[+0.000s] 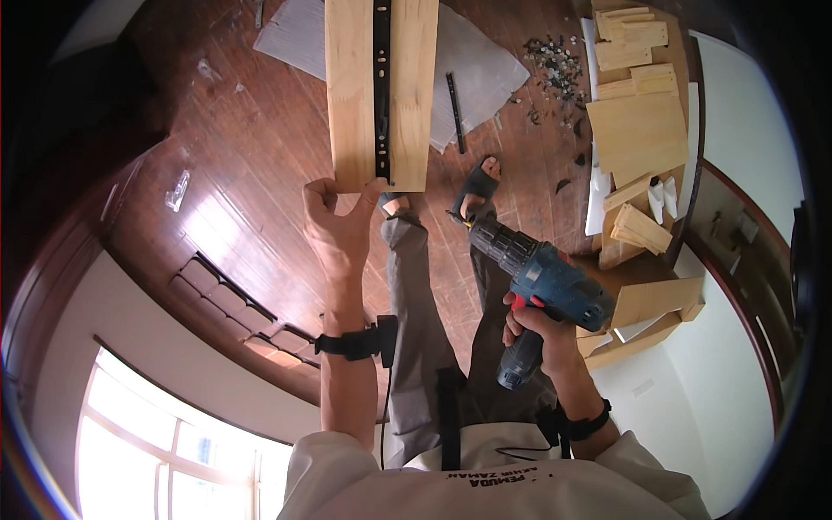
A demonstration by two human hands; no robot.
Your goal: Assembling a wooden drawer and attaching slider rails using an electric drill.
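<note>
Two hands are working: the left hand [340, 227] is pinching the near end of a wooden board [351, 95], stiff and likely fairly light, its long axis running away over the floor [234, 173]. The right hand [536, 334] is wrapping a blue drill [542, 277], pointing far-left.

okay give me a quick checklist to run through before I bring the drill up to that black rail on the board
1. Left hand steadying the wooden board at its near end: ok.
2. Right hand wrapped around the blue drill handle: ok.
3. Black rail lying straight along the board's middle: ok.
4. Drill tip on the rail: not ok, it points off to the side, apart from the board.
5. Bit seated in the chuck: cannot tell.
6. Sandalled feet away from under the board: cannot tell, they are close to its end.
</note>
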